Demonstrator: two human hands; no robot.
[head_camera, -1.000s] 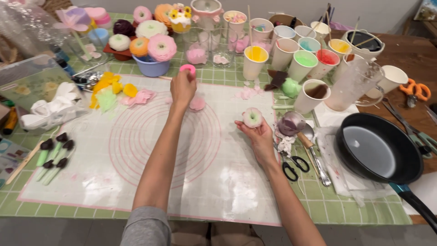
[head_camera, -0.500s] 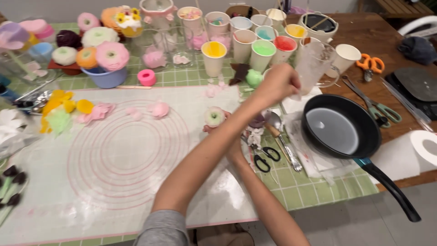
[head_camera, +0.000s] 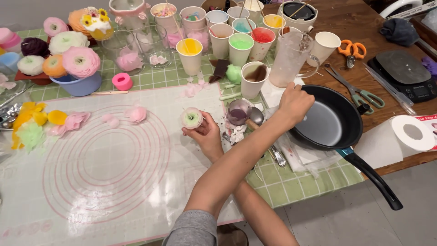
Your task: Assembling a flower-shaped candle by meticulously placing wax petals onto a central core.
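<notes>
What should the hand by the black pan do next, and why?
Probably dip into the pan: the left hand rests on its rim, crossed over the right hand, which holds up a small white flower with a green centre.

Grey sleeve point(head_camera: 193, 228), bare forearms.

A glossy translucent silicone mat point(head_camera: 104, 182) reflects light over a checked green cloth point(head_camera: 291, 182). The frying pan point(head_camera: 330, 123) is matt black with a smooth grey interior — its handle dark plastic. Paper cups point(head_camera: 240, 48) look matt; the jug point(head_camera: 291, 57) is frosted clear plastic. The desk point(head_camera: 364, 23) is brown grained wood. A small flower point(head_camera: 191, 118) looks soft and waxy.
</notes>
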